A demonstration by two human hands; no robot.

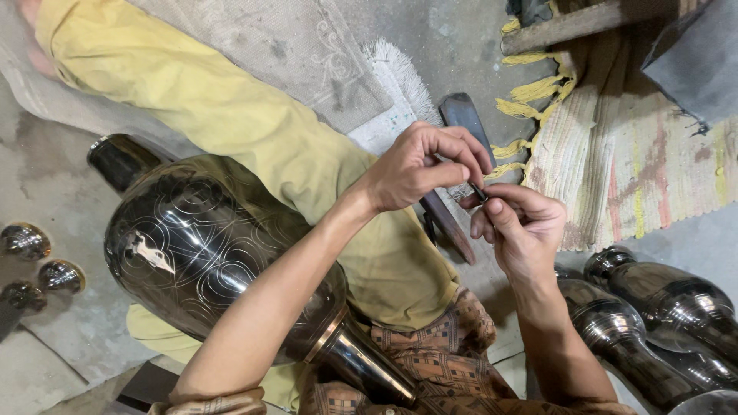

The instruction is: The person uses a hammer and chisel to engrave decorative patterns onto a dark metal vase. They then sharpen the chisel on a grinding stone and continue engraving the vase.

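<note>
A large dark metal vase [207,246] with engraved circular line patterns lies across my lap, under my left forearm, on my yellow trouser leg [254,131]. My left hand [423,165] is raised above my knee, its fingertips pinching a small thin dark tool [478,192]. My right hand [519,227] meets it from the right, thumb and fingers closed on the same small tool. Both hands touch at the fingertips. How the tool ends is hidden by the fingers.
Two dark metal vases [653,315] lie at the lower right. Small round metal pieces [34,261] sit on the floor at the left. A striped fringed rug [630,161], a grey mat [292,46] and a dark hammer-like tool [460,111] lie beyond my knee.
</note>
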